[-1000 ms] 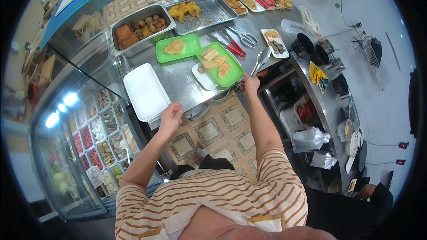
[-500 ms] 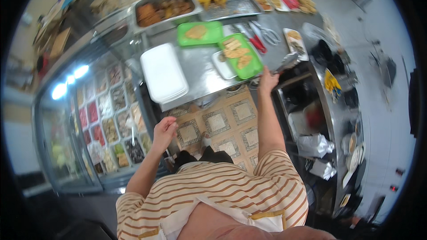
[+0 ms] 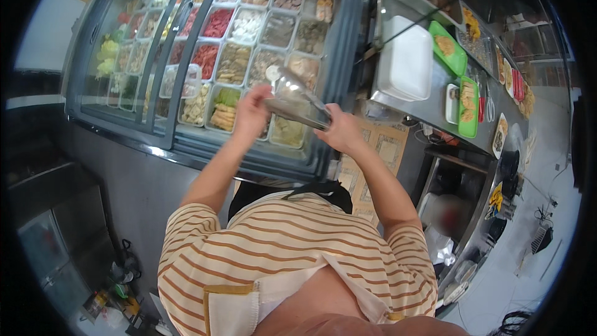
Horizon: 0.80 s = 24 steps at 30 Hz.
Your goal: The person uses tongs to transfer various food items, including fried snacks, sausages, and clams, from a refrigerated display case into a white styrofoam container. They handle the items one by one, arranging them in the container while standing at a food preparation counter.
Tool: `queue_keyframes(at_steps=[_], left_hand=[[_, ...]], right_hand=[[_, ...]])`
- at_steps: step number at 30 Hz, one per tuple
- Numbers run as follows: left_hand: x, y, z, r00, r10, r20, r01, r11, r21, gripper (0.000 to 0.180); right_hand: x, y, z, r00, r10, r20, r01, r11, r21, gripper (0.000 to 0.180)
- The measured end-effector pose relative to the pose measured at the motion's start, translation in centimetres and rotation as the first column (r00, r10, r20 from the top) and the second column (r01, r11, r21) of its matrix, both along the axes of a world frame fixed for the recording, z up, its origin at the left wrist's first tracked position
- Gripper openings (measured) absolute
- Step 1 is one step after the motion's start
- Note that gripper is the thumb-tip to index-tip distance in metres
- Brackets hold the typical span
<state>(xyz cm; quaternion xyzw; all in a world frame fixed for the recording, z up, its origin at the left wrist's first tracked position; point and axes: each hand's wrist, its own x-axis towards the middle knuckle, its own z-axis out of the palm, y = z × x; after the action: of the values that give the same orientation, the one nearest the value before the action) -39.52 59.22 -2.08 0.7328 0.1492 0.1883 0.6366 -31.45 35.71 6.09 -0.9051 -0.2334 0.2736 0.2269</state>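
Head view looks down over my striped shirt to both hands raised in front of the glass display case (image 3: 186,56). My right hand (image 3: 341,132) is closed around the handle end of a pair of metal tongs (image 3: 297,104), fingers wrapped snug, and my left hand (image 3: 252,114) is curled at the other end, thumb and fingers pinched on or just beside the tips; I cannot tell whether the left is truly gripping or only steadying. The tongs lie between my hands, nearly level, above the near row of food trays (image 3: 249,43) and seemingly just over the glass. To do this well I judge I should keep the right hand as the working grip, let the left only guide, and hold the tongs level so the tips come down squarely over one compartment and not across a divider. The glare on the sloping glass makes it hard to see which tray sits under the tips, so I would go by the dividers. Off to my right the steel counter (image 3: 429,102) carries a white foam tray (image 3: 407,62), two green trays (image 3: 449,48) of fried pieces and a small white plate, all well apart from my hands. The corner of the case and the counter edge stand near my right elbow, the tightest spot for swinging that arm.
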Motion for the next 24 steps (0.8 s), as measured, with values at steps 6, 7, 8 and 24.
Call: queue_keyframes(at_steps=[6,7,8,24], left_hand=[[-6.4,24.5,1.6,0.900,0.428,-0.080,-0.371,0.851,0.372,0.022],[-7.3,27.8,1.6,0.884,0.443,-0.149,-0.337,0.825,0.453,0.027],[-7.3,29.1,2.1,0.882,0.444,-0.156,-0.328,0.818,0.472,0.029],[9.5,35.8,-2.8,0.966,0.145,-0.215,-0.090,0.966,0.243,0.057]], right_hand=[[-4.0,13.0,-11.8,0.964,0.215,-0.157,-0.256,0.911,-0.323,0.041],[-4.6,14.2,-13.7,0.964,0.216,-0.156,-0.257,0.907,-0.334,0.038],[-5.2,15.3,-15.6,0.976,0.184,-0.118,-0.212,0.926,-0.311,0.034],[-6.4,9.7,-9.1,0.790,-0.062,0.610,-0.112,0.964,0.242,0.044]])
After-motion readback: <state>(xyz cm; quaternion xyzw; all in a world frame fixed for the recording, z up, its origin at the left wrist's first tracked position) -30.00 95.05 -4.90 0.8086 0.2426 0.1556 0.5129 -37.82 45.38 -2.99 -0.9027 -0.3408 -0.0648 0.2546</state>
